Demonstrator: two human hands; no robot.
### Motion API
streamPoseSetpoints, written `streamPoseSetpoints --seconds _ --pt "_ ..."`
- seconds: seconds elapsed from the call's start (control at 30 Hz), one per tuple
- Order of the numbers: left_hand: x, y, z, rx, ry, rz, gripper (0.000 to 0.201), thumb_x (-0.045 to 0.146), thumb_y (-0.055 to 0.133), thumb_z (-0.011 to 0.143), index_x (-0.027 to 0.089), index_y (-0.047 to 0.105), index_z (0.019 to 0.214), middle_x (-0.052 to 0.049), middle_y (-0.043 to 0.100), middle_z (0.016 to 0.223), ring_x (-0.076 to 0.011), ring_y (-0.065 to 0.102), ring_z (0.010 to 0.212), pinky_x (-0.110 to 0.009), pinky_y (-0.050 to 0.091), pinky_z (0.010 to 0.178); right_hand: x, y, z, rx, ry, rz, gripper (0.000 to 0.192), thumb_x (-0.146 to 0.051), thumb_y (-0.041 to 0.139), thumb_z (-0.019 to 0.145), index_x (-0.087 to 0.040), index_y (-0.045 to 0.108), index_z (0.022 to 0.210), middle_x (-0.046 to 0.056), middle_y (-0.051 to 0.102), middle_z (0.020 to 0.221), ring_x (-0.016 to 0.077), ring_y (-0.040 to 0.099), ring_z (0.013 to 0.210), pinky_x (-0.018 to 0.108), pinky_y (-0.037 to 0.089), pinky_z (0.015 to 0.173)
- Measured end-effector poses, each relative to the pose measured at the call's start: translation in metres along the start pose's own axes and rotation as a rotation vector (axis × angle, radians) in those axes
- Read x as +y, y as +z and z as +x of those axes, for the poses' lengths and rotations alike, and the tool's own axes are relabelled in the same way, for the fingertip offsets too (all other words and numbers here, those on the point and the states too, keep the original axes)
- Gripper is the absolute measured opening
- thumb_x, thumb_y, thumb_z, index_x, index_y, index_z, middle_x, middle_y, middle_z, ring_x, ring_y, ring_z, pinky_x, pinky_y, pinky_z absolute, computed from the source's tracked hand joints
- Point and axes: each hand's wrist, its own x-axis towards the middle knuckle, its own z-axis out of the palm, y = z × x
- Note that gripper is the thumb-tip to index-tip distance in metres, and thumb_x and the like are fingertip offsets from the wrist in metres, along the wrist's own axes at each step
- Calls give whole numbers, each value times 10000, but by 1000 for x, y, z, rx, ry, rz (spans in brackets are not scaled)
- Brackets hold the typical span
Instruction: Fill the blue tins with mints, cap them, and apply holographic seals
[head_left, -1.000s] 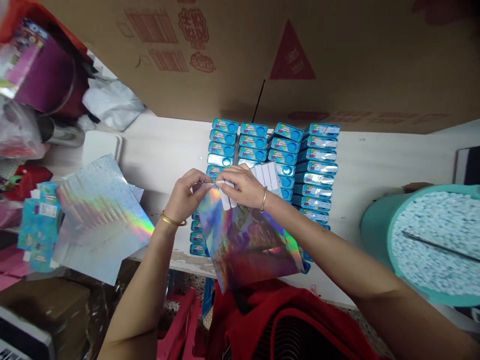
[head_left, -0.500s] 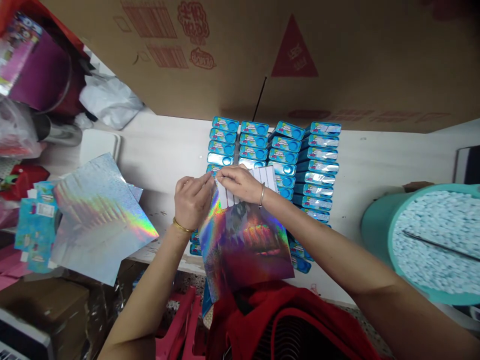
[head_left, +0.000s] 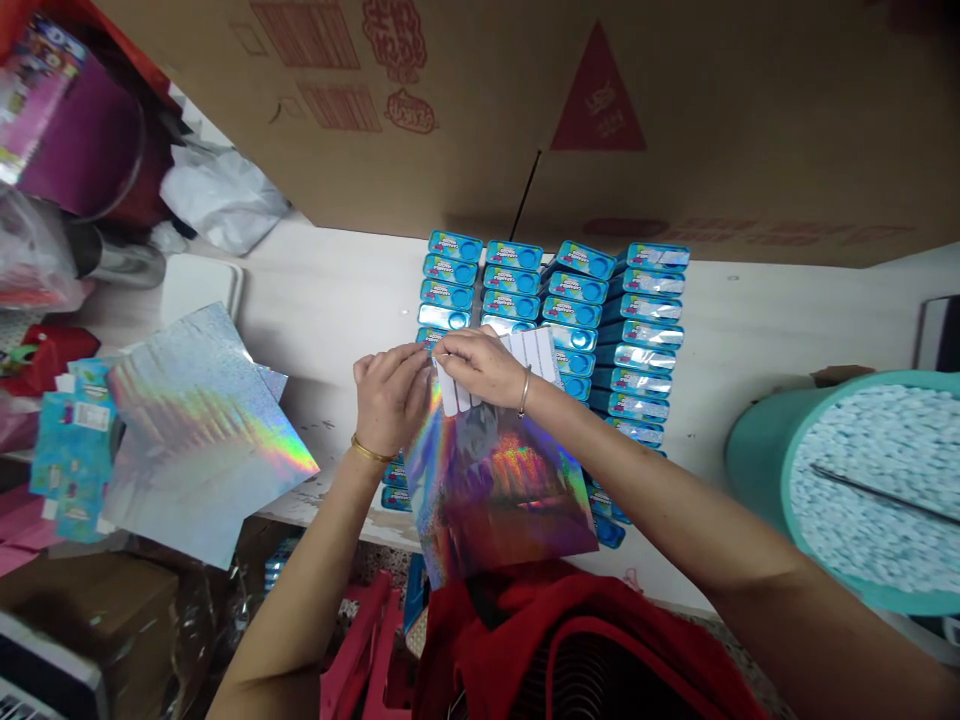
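Observation:
A shiny holographic sticker sheet (head_left: 517,490) hangs over the table's front edge, with pale peeled strips (head_left: 532,350) showing along its top. At the sheet's upper left corner, my right hand (head_left: 484,365) pinches its edge between thumb and fingers. My left hand (head_left: 390,395) is closed in a pinch right beside it, fingertips almost touching the right ones. Whatever those left fingers hold is too small to make out. Under and behind the sheet stand rows of small blue tins (head_left: 574,287) with printed ends; the sheet and my hands cover part of them.
More holographic sheets (head_left: 195,430) lie at the left, over flat blue printed cartons (head_left: 82,450). A teal bucket (head_left: 757,450) of small white pieces, with a dark rod in it, stands at the right. A large cardboard box (head_left: 465,180) walls off the back of the white table (head_left: 337,290).
The view has shifted slightly. My left hand has turned a little and its fingers stretch closer to the right fingertips. My right hand keeps its pinch at the sheet's corner.

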Motion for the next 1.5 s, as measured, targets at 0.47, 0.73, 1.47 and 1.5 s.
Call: streamPoseSetpoints --seconds 0.47,0.73,1.47,1.5 --pt "2 7 -3 55 62 33 183 240 479 937 250 648 1007 -55 704 1151 -190 621 893 -427 327 882 3 3 0 18 24 11 224 -228 431 931 -196 600 787 15 657 827 183 575 860 326 302 802" --pt "7 -6 -22 114 144 51 31 202 620 839 214 594 851 -57 715 979 -184 618 865 -363 369 824 13 6 4 19 73 -115 242 -243 420 955 -187 646 888 54 679 922 212 572 923 352 322 835" --pt "194 62 -38 -81 -725 -1018 207 320 734 680 181 580 672 17 603 643 -112 546 624 -248 422 629 -16 -45 -235 695 559 524 341 -521 556 858 -209 579 725 6 591 695 154 539 681 293 452 694" --pt "201 74 -35 -102 -705 -1011 206 325 721 681 182 575 660 21 586 628 -112 532 610 -251 416 620 -6 -52 -243 722 571 468 338 -517 560 851 -209 577 714 5 582 689 153 524 672 290 443 682"
